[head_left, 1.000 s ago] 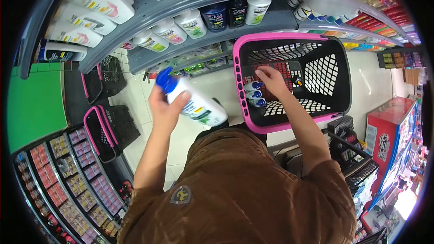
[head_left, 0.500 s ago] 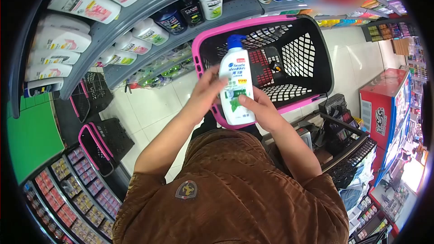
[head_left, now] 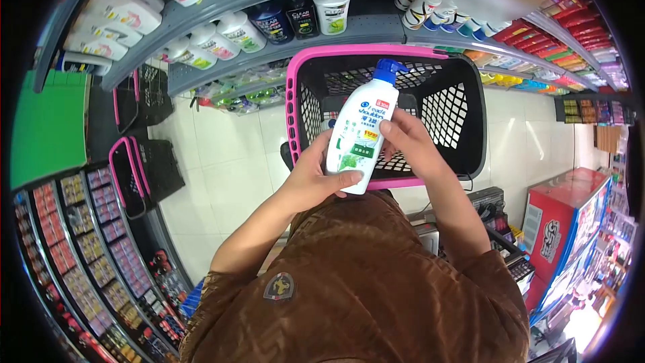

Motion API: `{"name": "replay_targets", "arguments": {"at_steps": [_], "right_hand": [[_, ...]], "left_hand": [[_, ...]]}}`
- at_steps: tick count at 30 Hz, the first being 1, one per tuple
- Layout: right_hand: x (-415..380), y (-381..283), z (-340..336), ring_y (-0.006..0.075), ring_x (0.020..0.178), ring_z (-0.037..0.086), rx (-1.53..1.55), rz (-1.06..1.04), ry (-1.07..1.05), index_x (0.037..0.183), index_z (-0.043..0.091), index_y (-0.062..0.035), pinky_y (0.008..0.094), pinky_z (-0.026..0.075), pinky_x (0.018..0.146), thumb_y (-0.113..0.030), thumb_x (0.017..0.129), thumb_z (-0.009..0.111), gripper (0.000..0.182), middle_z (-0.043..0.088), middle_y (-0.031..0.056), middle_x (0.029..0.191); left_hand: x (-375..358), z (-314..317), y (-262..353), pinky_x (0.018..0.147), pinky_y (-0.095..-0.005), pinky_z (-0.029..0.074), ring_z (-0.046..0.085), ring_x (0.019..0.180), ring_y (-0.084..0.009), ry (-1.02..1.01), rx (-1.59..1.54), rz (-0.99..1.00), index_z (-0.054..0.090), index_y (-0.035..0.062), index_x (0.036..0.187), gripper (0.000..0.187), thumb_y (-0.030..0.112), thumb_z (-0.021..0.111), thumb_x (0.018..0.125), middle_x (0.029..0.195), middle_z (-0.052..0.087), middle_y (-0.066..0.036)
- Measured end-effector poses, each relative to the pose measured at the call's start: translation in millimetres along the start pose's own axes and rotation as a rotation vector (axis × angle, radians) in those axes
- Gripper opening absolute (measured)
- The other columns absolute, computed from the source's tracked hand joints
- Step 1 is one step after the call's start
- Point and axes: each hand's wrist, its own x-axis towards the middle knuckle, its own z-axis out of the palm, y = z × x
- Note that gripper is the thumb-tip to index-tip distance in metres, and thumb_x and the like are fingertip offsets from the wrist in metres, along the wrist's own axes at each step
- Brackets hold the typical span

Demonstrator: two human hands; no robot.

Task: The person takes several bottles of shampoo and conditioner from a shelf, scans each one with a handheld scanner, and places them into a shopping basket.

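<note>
A white shampoo bottle with a blue pump top is held in front of my body, its label facing up and its top leaning right. My left hand grips its lower left side, thumb across the front near the base. Higher up, my right hand holds the right edge with the thumb on the label; some of its fingers are hidden behind the bottle. Beneath both hands stands a black basket with a pink rim, partly covered by the bottle.
Shelves with shampoo bottles run along the far side, close to the basket. More pink-rimmed baskets stand at left beside racks of small packs. At right is a red and blue freezer-like cabinet. Pale tiles cover the floor.
The bottle has tipped from nearly upright to leaning right. My left hand has shifted down to its base, and my right hand has moved up its side. The view has shifted slightly.
</note>
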Motion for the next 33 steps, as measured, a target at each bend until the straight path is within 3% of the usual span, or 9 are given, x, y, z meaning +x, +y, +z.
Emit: {"name": "replay_targets", "arguments": {"at_steps": [2,3,4,5,7,15,33], "right_hand": [[1.9,-4.6,-3.0,0.0088,0.076,0.066,-0.178,0.043,-0.006,0.125,0.061,-0.0005,0.021,0.05,0.058,-0.029,0.096,0.074,0.043,0.071,0.0057,0.101],[0.9,-11.7,-2.8,0.0107,0.085,0.068,-0.219,0.102,-0.06,0.123,0.062,-0.0012,0.0245,0.054,0.066,-0.024,0.094,0.076,0.039,0.072,0.0064,0.105],[1.2,-8.8,-0.8,0.0107,0.085,0.068,-0.226,0.108,-0.073,0.123,0.062,-0.0012,0.0245,0.054,0.066,-0.024,0.094,0.076,0.039,0.072,0.0064,0.105],[1.3,-2.9,1.2,0.0116,0.09,0.068,-0.127,0.037,-0.062,0.123,0.062,-0.0012,0.0271,0.055,0.073,-0.022,0.094,0.076,0.038,0.072,0.0068,0.107],[-1.6,1.3,2.3,0.0143,0.101,0.068,0.026,-0.034,-0.055,0.123,0.062,-0.0008,0.0337,0.056,0.089,-0.017,0.094,0.076,0.036,0.072,0.0074,0.11],[-17.9,-12.5,-10.7,0.015,0.1,0.068,0.027,-0.147,-0.035,0.122,0.062,-0.0002,0.0332,0.056,0.088,-0.017,0.093,0.077,0.037,0.072,0.0081,0.11],[-55.3,-10.3,-4.5,0.0155,0.102,0.068,0.052,-0.297,0.068,0.129,0.058,0.0001,0.0337,0.056,0.089,-0.014,0.091,0.079,0.046,0.071,0.0088,0.113]], "left_hand": [[-1.7,14.0,-11.6,0.066,-0.0287,0.061,0.068,0.104,-0.0172,0.041,-0.005,0.085,0.033,-0.0013,0.152,0.082,0.011,0.082,0.087,0.125,0.064,-0.011],[-1.9,20.0,-15.1,0.069,-0.0288,0.061,0.067,0.105,-0.0167,0.052,0.0,0.164,0.034,-0.0015,0.152,0.08,0.009,0.081,0.088,0.125,0.064,-0.011],[-3.8,25.3,-16.1,0.072,-0.0289,0.061,0.067,0.105,-0.0163,0.065,0.005,0.237,0.034,-0.0017,0.152,0.078,0.008,0.079,0.089,0.125,0.064,-0.011],[-9.0,28.2,-9.8,0.083,-0.0297,0.058,0.066,0.108,-0.0155,0.075,-0.044,0.162,0.036,-0.0019,0.151,0.075,0.005,0.078,0.09,0.125,0.064,-0.011],[-10.3,36.9,-11.4,0.088,-0.0306,0.057,0.066,0.109,-0.0155,0.101,-0.063,0.197,0.037,-0.002,0.151,0.073,0.005,0.077,0.091,0.124,0.065,-0.011],[-5.3,62.1,3.6,0.096,-0.0329,0.053,0.065,0.112,-0.016,0.085,-0.016,0.262,0.04,-0.0023,0.147,0.065,0.004,0.075,0.092,0.122,0.067,-0.01],[-2.9,52.4,6.7,0.103,-0.035,0.05,0.061,0.121,-0.0174,-0.119,0.046,0.189,0.033,-0.0007,0.154,0.078,0.001,0.077,0.089,0.131,0.062,-0.012]]}}
